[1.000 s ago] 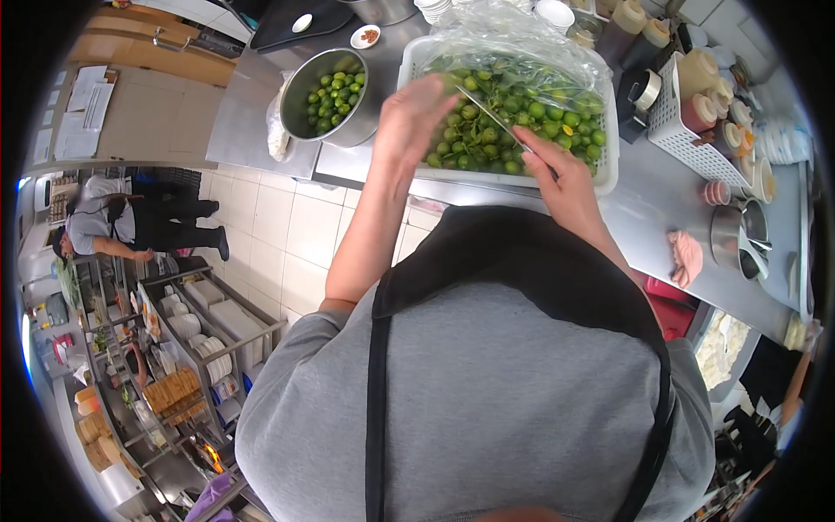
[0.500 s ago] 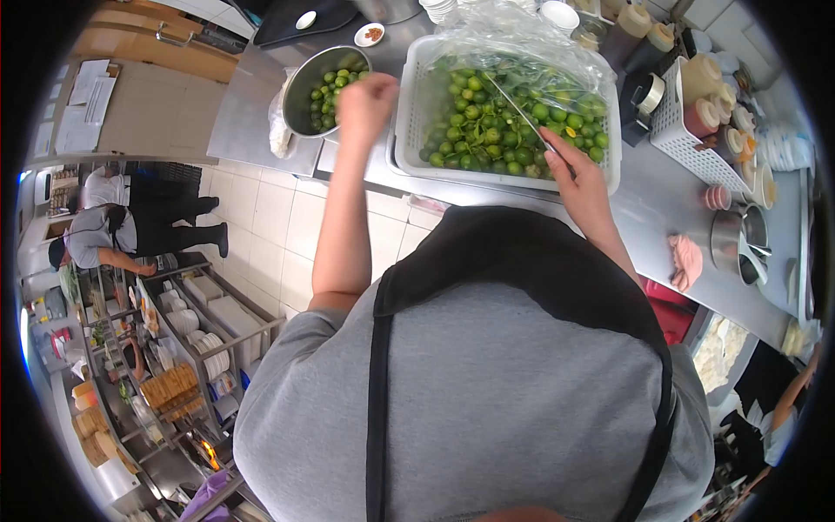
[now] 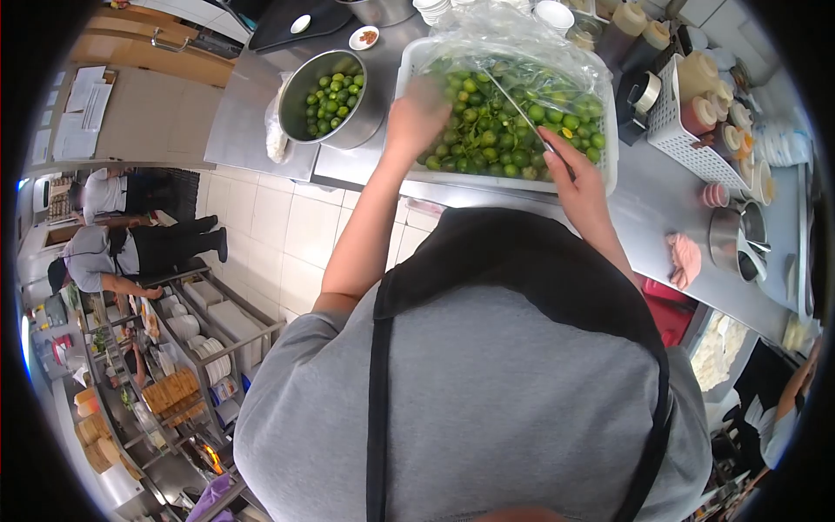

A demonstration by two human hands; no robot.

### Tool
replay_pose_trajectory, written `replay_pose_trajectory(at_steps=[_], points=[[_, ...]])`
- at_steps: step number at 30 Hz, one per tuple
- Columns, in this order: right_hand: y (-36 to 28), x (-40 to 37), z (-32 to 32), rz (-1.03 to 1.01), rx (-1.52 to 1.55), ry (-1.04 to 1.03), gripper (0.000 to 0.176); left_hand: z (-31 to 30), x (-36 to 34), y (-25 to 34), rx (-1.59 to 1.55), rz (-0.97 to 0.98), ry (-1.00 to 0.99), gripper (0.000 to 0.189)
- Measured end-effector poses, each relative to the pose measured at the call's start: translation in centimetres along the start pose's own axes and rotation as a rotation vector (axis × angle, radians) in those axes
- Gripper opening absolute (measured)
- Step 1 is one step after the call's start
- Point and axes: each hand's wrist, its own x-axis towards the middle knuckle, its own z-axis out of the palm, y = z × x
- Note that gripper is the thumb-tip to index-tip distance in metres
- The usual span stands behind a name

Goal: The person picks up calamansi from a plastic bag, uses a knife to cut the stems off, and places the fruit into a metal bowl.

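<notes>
Small green limes, some with leaves, fill a white plastic crate. Clear plastic film covers the far part of them. My left hand is over the crate's left side, smeared by motion; its fingers cannot be made out. My right hand is closed around the handle of a knife, whose blade points away to the left over the limes. One cut yellow face shows near the blade. To the left, a steel pot holds more limes.
A small white dish with reddish bits stands behind the pot. On the right are a white basket of sauce bottles, a pink cloth and steel containers. Co-workers stand at a rack on the left.
My left hand has moved right, from the pot's rim to the crate's left side. My right hand and the knife have hardly moved.
</notes>
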Motion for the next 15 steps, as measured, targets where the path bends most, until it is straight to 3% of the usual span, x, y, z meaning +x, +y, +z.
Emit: replay_pose_trajectory(at_steps=[2, 3, 5, 9, 15], points=[[0.3, 0.2, 0.3, -0.037, 0.031, 0.021, 0.030, -0.4, 0.1, -1.1, -0.933, -0.162, -0.102, 0.040], [0.1, 0.2, 0.3, -0.040, 0.032, 0.017, 0.030, -1.4, -0.3, -0.4, -1.168, -0.193, -0.150, 0.034], [-0.3, 0.2, 0.3, 0.059, 0.021, -0.055, 0.030, -1.7, -0.5, -0.2, -1.300, -0.222, -0.163, 0.032], [-0.9, 0.0, 0.6, -0.029, 0.048, -0.055, 0.031, -1.5, -0.8, 0.0, -1.519, -0.180, -0.164, 0.028], [-1.0, -0.2, 0.9, 0.020, 0.106, -0.111, 0.031, -1.5, -1.1, 1.3, -1.393, -0.169, -0.026, 0.025]])
